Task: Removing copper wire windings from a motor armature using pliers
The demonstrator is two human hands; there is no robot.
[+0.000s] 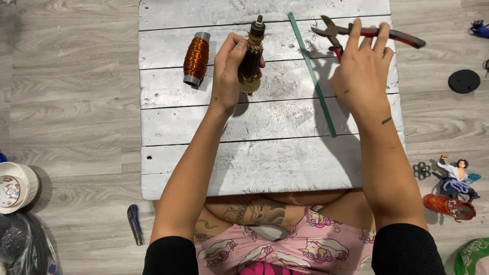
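here the left hand (230, 69) grips a motor armature (251, 53) upright above the grey plank table (265, 158). the right hand (362, 66) holds red-handled pliers (369, 33) over the far edge. a copper wire spool (196, 58) lies left, just beside the armature.

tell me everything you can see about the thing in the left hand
The left hand holds a motor armature, upright and slightly tilted, above a white-painted plank board. It has a dark, near-black core wrapped in windings, a tan and coppery band near the top, a short metal shaft end sticking up, and a paler, frayed-looking bottom end. Fingers wrap its middle from the left, hiding part of the body. It casts a shadow on the board; whether its lower end touches the board cannot be told.
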